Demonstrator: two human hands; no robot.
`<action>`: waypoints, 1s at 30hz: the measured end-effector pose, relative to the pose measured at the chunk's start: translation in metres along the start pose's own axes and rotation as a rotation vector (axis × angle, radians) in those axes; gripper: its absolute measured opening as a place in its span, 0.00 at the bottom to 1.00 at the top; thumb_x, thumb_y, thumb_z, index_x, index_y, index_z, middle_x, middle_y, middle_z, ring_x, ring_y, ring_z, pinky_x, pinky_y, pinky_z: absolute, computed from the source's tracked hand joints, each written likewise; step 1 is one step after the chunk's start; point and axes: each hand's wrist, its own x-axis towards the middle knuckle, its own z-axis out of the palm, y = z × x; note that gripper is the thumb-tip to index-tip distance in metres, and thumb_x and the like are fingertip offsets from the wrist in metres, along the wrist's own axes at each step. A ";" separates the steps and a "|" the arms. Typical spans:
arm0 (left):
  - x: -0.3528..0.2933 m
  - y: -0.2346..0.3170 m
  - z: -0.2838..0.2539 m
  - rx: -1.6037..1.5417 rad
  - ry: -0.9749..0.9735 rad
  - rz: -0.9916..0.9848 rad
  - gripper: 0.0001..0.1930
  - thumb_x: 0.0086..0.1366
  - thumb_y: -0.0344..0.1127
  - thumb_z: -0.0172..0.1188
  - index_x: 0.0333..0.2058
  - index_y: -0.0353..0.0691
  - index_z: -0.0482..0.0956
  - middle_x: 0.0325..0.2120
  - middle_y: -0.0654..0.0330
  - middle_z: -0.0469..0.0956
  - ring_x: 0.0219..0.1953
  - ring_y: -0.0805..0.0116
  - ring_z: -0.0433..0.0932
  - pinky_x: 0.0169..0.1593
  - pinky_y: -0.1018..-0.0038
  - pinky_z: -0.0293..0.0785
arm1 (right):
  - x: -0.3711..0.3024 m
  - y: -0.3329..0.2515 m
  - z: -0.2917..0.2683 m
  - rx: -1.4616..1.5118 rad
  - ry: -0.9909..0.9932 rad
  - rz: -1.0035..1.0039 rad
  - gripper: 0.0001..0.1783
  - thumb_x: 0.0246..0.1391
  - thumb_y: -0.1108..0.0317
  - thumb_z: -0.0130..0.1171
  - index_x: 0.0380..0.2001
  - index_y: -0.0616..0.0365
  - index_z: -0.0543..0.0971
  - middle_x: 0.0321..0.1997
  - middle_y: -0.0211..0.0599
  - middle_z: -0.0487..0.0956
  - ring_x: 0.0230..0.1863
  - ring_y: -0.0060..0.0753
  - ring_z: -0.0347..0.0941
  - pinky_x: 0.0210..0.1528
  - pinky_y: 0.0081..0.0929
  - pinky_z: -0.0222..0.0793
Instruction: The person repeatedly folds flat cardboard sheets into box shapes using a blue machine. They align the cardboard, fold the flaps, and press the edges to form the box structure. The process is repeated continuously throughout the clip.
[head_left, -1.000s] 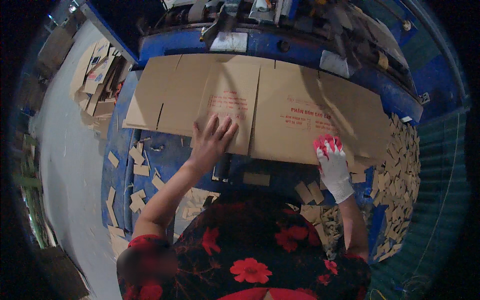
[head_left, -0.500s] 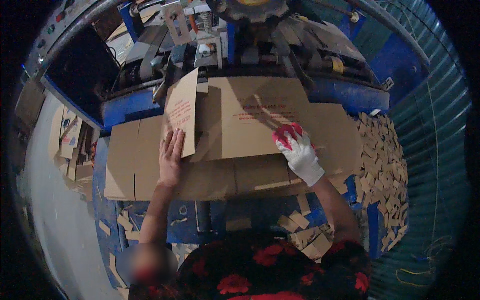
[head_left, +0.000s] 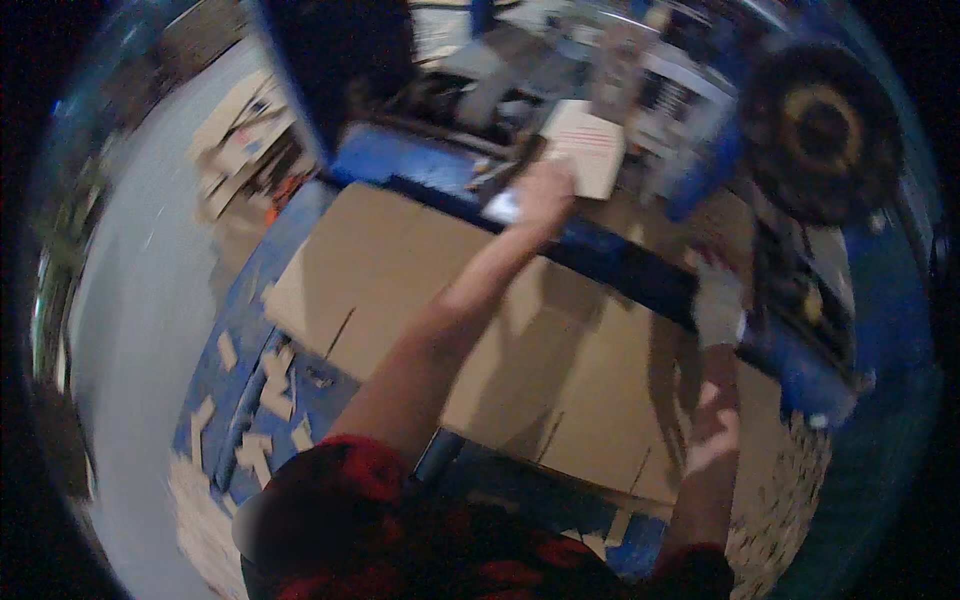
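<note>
A printed cardboard sheet reaches into the machine (head_left: 680, 95) beyond the table edge, its raised flap (head_left: 594, 150) showing red print. At the near side of that flap, my bare left hand (head_left: 548, 190) touches the cardboard; its fingers are smeared by motion. Farther right, my right hand (head_left: 718, 305) wears a white glove with red on the fingers and lies against the sheet's brown panel (head_left: 728, 222). Blur hides how those fingers are bent. Beneath both forearms, another flat cardboard sheet (head_left: 390, 255) with slots cut in its near edge covers the table.
A large dark wheel (head_left: 820, 130) belongs to the machine at the far right. Small cardboard scraps (head_left: 280, 385) litter the blue table (head_left: 225, 320), with more heaped at lower right. Left, stacked cardboard (head_left: 250, 150) stands on the grey floor (head_left: 140, 340).
Both hands have moved forward, away from me, and the printed sheet has gone from the table into the machine. My view has turned, so the machine now appears tilted toward the right.
</note>
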 end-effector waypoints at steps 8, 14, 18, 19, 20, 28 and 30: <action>-0.120 -0.083 -0.039 -0.329 0.038 0.152 0.25 0.59 0.29 0.52 0.57 0.37 0.64 0.60 0.47 0.60 0.60 0.48 0.64 0.60 0.63 0.66 | -0.041 0.032 0.005 -0.025 0.032 0.095 0.32 0.50 0.75 0.55 0.61 0.54 0.65 0.65 0.45 0.65 0.62 0.52 0.64 0.62 0.44 0.61; -0.236 -0.199 -0.170 0.372 -0.122 -0.287 0.20 0.59 0.42 0.56 0.49 0.41 0.76 0.54 0.49 0.70 0.50 0.51 0.74 0.51 0.57 0.71 | -0.164 0.039 -0.002 0.352 0.170 0.209 0.30 0.51 0.75 0.57 0.59 0.60 0.66 0.63 0.52 0.66 0.63 0.51 0.62 0.64 0.41 0.57; -0.265 -0.233 -0.196 0.387 -0.134 -0.693 0.33 0.53 0.62 0.59 0.49 0.42 0.75 0.51 0.53 0.72 0.52 0.51 0.70 0.55 0.54 0.66 | -0.210 0.031 -0.027 0.387 0.161 0.424 0.33 0.49 0.73 0.60 0.61 0.61 0.65 0.63 0.52 0.65 0.64 0.50 0.60 0.65 0.38 0.55; -0.267 -0.238 -0.193 0.377 -0.143 -0.659 0.35 0.54 0.62 0.58 0.52 0.40 0.71 0.50 0.48 0.72 0.52 0.49 0.71 0.54 0.56 0.67 | -0.204 0.025 -0.031 0.320 0.174 0.332 0.35 0.48 0.71 0.62 0.61 0.62 0.64 0.63 0.51 0.65 0.65 0.49 0.59 0.67 0.38 0.52; -0.270 -0.242 -0.190 0.373 -0.196 -0.661 0.38 0.55 0.62 0.58 0.56 0.39 0.68 0.49 0.44 0.73 0.52 0.48 0.72 0.54 0.58 0.68 | -0.195 0.022 -0.037 0.266 0.200 0.193 0.33 0.48 0.72 0.62 0.59 0.62 0.66 0.62 0.51 0.67 0.64 0.50 0.61 0.67 0.39 0.52; -0.292 -0.269 -0.195 0.201 -0.157 -0.674 0.34 0.52 0.60 0.62 0.50 0.40 0.73 0.48 0.48 0.68 0.53 0.45 0.64 0.52 0.51 0.65 | -0.125 -0.019 -0.043 0.267 0.288 0.129 0.37 0.51 0.55 0.61 0.60 0.61 0.64 0.61 0.53 0.67 0.64 0.53 0.60 0.66 0.42 0.52; -0.301 -0.270 -0.202 0.171 -0.179 -0.720 0.34 0.51 0.59 0.63 0.49 0.39 0.74 0.48 0.48 0.68 0.53 0.44 0.64 0.52 0.52 0.65 | -0.150 -0.021 -0.045 0.343 0.316 0.223 0.39 0.50 0.51 0.62 0.61 0.60 0.64 0.61 0.53 0.67 0.64 0.53 0.59 0.67 0.42 0.52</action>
